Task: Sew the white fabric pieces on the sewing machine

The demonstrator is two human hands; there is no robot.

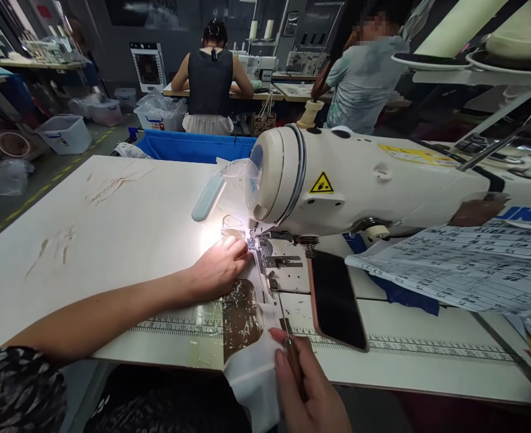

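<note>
A sewing machine (328, 174) stands over the table, its lamp lighting the needle area. My left hand (222, 264) lies beside the presser foot (251, 242), fingers curled together on the edge of the white fabric. The white fabric (258, 361) runs as a strip from the presser foot toward me and hangs over the table's front edge. In the lower middle my right hand (310, 385) is closed round the wooden handle of an awl (294, 364). The awl's thin metal shaft points toward the needle plate, over the strip. My left fingertips are partly hidden by glare.
A phone (337, 300) lies right of the needle plate, near printed paper sheets (463, 264). A pale blue tool (207, 198) rests left of the machine head. Thread cones (457, 27) stand at upper right. Behind are a blue fabric bin (193, 146) and two people seated at tables.
</note>
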